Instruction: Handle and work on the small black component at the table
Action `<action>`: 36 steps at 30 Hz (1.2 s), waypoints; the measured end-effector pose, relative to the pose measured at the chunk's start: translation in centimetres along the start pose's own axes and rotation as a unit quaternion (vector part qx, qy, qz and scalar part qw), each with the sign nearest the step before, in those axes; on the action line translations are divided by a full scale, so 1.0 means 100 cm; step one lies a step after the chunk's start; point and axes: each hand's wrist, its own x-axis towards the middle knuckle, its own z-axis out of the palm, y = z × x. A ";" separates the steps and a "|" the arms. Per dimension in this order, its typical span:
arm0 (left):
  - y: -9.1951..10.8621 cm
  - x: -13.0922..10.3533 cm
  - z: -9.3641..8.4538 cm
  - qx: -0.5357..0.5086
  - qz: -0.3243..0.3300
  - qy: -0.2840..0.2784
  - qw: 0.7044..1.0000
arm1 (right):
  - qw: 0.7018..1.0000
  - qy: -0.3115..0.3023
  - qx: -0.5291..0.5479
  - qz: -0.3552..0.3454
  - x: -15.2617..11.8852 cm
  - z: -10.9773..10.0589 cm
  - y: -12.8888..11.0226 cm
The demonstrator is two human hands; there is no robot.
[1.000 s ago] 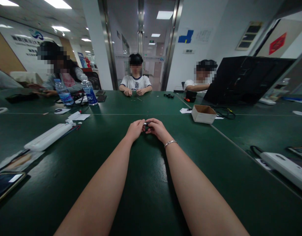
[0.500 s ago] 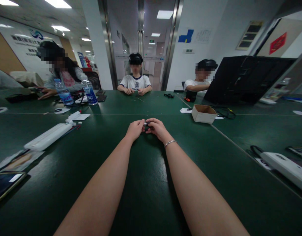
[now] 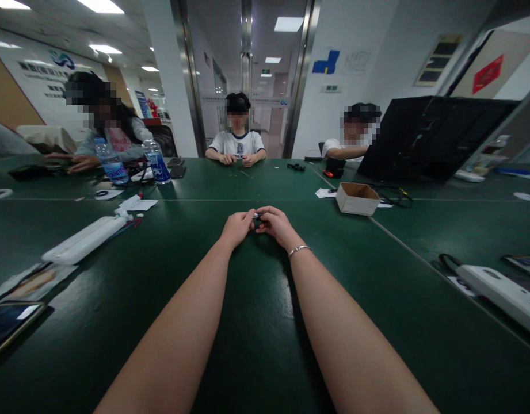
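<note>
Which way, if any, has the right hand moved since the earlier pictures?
No: the right hand shows no clear shift in any direction, judged against the open box on the table.

Room for my right hand [image 3: 277, 224] at twelve o'clock over tabletop [image 3: 271, 188]; box [image 3: 354, 205] blocks two-to-three, bottles [image 3: 157, 165] block ten!

left hand [image 3: 237, 230], left forearm [image 3: 182, 310], centre to lower left: bare | right hand [image 3: 279, 229], right forearm [image 3: 349, 322]: bare | right wrist [image 3: 293, 242], mid-frame: slim, shiny silver-coloured bracelet [image 3: 299, 249]
</note>
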 end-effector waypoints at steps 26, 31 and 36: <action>-0.002 0.002 0.002 -0.050 0.014 -0.023 0.998 | 1.000 0.001 0.012 0.005 0.003 -0.002 0.001; -0.001 0.002 0.002 -0.021 0.005 -0.020 1.000 | 1.000 0.004 0.009 0.009 0.002 -0.001 0.001; -0.002 0.001 0.003 -0.042 0.005 -0.009 0.999 | 1.000 0.003 0.008 0.010 0.002 -0.001 0.001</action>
